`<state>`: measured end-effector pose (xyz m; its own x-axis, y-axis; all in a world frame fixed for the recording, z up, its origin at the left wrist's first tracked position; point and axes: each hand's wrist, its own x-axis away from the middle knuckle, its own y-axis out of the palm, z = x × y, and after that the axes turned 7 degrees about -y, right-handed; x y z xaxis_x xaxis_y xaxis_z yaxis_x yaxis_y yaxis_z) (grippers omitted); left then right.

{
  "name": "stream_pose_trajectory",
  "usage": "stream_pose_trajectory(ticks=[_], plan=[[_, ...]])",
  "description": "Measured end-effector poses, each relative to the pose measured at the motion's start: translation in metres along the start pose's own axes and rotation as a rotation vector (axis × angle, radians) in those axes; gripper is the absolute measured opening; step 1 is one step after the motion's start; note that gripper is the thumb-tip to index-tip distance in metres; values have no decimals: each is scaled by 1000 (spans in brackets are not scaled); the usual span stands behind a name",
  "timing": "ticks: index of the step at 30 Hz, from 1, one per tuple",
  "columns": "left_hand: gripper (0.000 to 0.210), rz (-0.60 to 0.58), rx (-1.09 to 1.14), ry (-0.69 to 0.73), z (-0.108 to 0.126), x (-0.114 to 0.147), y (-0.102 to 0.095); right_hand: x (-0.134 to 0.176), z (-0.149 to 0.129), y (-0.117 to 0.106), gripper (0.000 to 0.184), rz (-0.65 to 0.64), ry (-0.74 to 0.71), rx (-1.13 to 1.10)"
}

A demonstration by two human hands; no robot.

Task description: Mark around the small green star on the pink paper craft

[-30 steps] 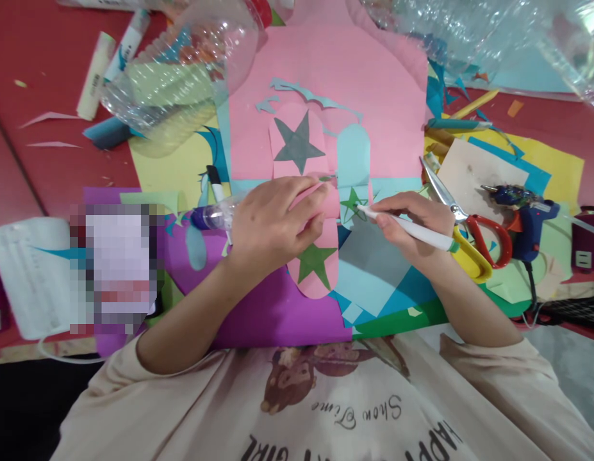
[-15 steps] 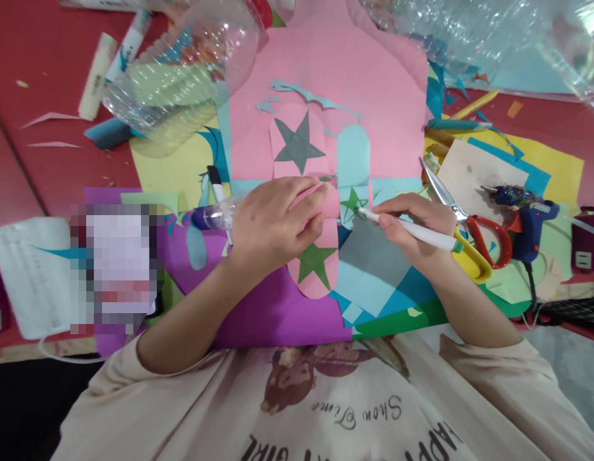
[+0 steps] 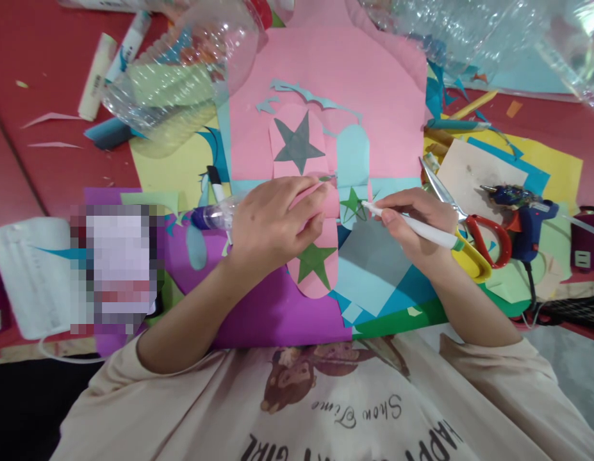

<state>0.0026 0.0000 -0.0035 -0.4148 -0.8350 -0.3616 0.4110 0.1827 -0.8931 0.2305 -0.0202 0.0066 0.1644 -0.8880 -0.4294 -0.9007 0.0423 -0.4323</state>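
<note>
The pen [image 3: 412, 229], a slim white barrel with a green band near its back end, lies slanted in the right hand [image 3: 414, 224], whose fingers are closed around it; its tip touches the paper just beside a small green star [image 3: 351, 203]. That star sits on a pale blue strip [image 3: 353, 168] with a rounded top. The left hand [image 3: 272, 224] is curled over a small clear plastic bottle [image 3: 214, 216] with a purple cap, which is wrapped in pink paper [image 3: 325, 205]; the fingers press the pink wrap down. Below the hand hangs a rounded pink tab bearing a second green star [image 3: 314, 261]. Above it, another rounded pink tab [image 3: 297, 144] carries a grey star. All of this rests on a large pink sheet [image 3: 383, 109], with purple [image 3: 272, 314], yellow, blue and green sheets layered under and around it on a red table [image 3: 37, 160]. To the right, near the right wrist, lie scissors [image 3: 462, 224] with one red and one yellow handle, and beyond them a blue glue gun [image 3: 522, 214]. At upper left a large crinkled clear bottle [image 3: 181, 77] lies on its side, with two white markers [image 3: 97, 73] beside it. A white face mask [image 3: 30, 275] rests at the left edge.
</note>
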Motion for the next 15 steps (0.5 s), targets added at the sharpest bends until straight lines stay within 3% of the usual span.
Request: stream_pose_trajectory(ticks=[6,15], plan=[[27,23,-72,8,0,0,1,-1,-2,-2,7,-53,-11,-23],[29,-9,-10,5,-1,1,0,-1,-2,-2,13,-33,20,6]])
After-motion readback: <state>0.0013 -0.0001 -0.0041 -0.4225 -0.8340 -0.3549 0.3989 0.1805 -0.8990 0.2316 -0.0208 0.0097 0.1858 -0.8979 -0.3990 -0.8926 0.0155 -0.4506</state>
